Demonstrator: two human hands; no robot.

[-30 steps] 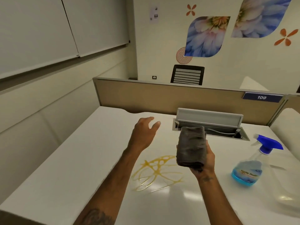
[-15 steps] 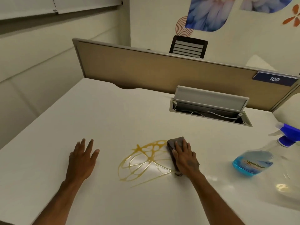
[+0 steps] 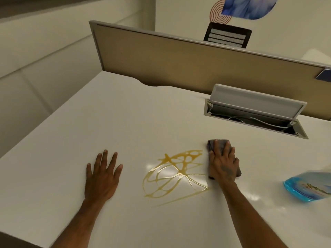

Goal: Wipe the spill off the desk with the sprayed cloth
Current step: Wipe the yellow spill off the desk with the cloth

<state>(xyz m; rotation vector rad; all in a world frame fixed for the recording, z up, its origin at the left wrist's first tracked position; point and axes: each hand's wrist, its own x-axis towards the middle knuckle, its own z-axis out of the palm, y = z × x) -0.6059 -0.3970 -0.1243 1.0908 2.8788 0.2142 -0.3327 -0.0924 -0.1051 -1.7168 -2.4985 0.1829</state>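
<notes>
Spill: amber loops and streaks, centre-lower frame, on white desk. Cloth: dark, folded, flat on desk, touching spill's right edge. Right hand flat on cloth, fingers extended, pressing, not gripping. Left hand left of spill, apart from it, palm down on desk, fingers spread, holding nothing. Bottle, blue liquid, blurred, right edge of frame. Cable box, lid raised, upper right. Partition behind desk.

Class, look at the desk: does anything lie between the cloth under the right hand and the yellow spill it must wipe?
Nothing visible does. The cloth under the right hand sits at the right edge of the spill, with only bare desk between.
</notes>
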